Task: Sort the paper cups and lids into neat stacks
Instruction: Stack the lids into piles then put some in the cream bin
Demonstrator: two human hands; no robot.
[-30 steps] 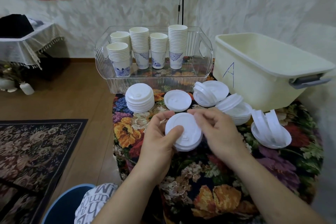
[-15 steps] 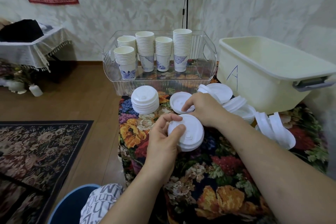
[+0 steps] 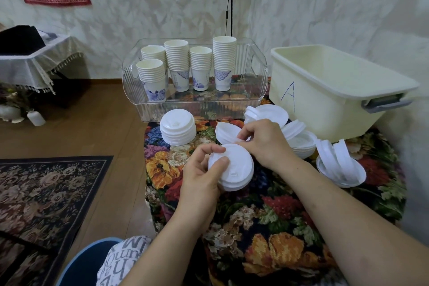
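Note:
My left hand grips a short stack of white lids above the floral cloth, thumb on top. My right hand pinches the edge of a loose lid just behind that stack and tilts it up. A neat lid stack stands to the left. Untidy lids lie behind my right hand, to its right and at the far right. Several stacks of paper cups stand in a clear tray.
A cream tub marked "A" stands at the back right of the floral-covered table. Wooden floor and a patterned rug lie to the left. A small cloth-draped table stands by the wall.
My right hand left the held stack, reached back to the loose lid behind it and took its edge, lifting it. My left hand kept holding the stack.

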